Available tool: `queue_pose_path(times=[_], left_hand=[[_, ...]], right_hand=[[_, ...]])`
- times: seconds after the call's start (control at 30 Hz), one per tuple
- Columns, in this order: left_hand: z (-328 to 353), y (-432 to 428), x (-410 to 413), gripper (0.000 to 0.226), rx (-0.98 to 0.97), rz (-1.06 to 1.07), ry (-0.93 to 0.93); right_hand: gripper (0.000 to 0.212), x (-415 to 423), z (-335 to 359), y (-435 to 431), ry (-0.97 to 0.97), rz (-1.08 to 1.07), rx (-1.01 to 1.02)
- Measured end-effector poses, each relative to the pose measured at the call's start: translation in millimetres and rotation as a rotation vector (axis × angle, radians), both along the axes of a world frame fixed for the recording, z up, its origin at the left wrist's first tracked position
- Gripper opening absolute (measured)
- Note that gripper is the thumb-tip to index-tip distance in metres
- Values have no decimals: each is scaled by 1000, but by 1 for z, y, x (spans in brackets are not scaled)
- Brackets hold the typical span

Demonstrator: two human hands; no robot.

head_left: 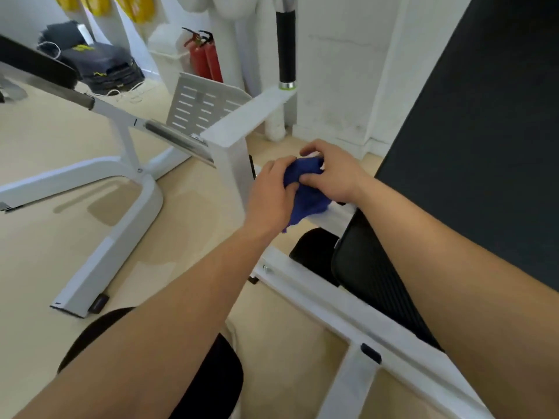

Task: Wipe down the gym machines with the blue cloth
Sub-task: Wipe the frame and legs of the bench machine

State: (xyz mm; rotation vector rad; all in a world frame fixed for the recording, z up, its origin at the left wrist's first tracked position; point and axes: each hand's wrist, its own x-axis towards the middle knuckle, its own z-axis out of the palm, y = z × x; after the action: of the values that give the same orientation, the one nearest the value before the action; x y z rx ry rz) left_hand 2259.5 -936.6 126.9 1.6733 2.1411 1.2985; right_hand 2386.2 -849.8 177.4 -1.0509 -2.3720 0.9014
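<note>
A crumpled blue cloth [307, 193] is bunched between both hands in the middle of the view. My left hand [270, 195] grips its left side with curled fingers. My right hand [332, 173] pinches its upper right part. The cloth hangs just above the white frame [329, 300] of a gym machine, beside the machine's white upright post [233, 164]. A black ribbed seat pad [378, 273] and a large black back pad [472, 140] lie to the right of my hands.
A second white machine frame [121, 213] stands on the beige floor at left, with a slotted white footplate [202, 107]. A black-gripped handle [286, 46] rises behind. Two red fire extinguishers [205, 57] and stacked dark clothes [99, 62] sit by the far wall.
</note>
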Motion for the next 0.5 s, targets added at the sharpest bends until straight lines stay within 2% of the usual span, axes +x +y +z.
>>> queue_pose_path(times=[0.1, 0.27, 0.37, 0.43, 0.5], left_hand=[[-1, -27, -6, 41, -4, -69, 91], [-20, -28, -9, 30, 43, 31, 103], [-46, -12, -1, 33, -7, 109, 107], [-67, -3, 11, 43, -42, 123, 145], [-85, 2, 26, 50, 2, 103, 114]], right_hand=[[31, 9, -3, -28, -51, 6, 65], [25, -7, -15, -38, -136, -75, 279], [27, -11, -30, -26, -323, -146, 392], [24, -14, -39, -14, -468, -164, 391], [18, -17, -42, -3, -552, -108, 334]])
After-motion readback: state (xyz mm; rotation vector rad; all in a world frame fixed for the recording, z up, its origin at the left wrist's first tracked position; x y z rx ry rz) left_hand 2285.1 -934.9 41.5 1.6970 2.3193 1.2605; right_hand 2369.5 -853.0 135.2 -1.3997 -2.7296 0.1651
